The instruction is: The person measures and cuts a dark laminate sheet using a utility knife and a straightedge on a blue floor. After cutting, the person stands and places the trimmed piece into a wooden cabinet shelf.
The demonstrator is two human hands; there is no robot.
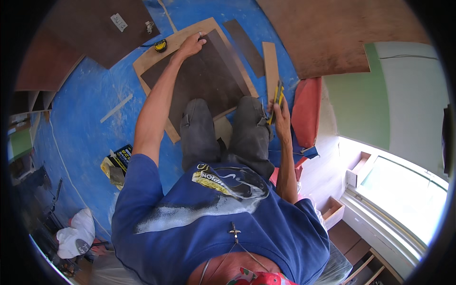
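A dark brown laminate sheet (204, 78) lies over a lighter wooden board (142, 61) on the blue floor, partly under my knees. My left hand (191, 46) is at the sheet's far edge, its fingers curled closed on that edge. To the right, beside my knee, my right hand (282, 116) is closed around a yellow and black utility knife (278, 95), held upright. Whether its blade is out cannot be made out. Beyond the knife lies a narrow light wooden strip (270, 64), next to a dark laminate strip (244, 45).
A yellow and black tape measure (160, 46) sits left of my left hand. Large brown panels (104, 28) lie at the far left and another panel (327, 33) at the far right. A red cloth-like item (307, 111) is near my right hand; a black and yellow package (121, 159) lies left.
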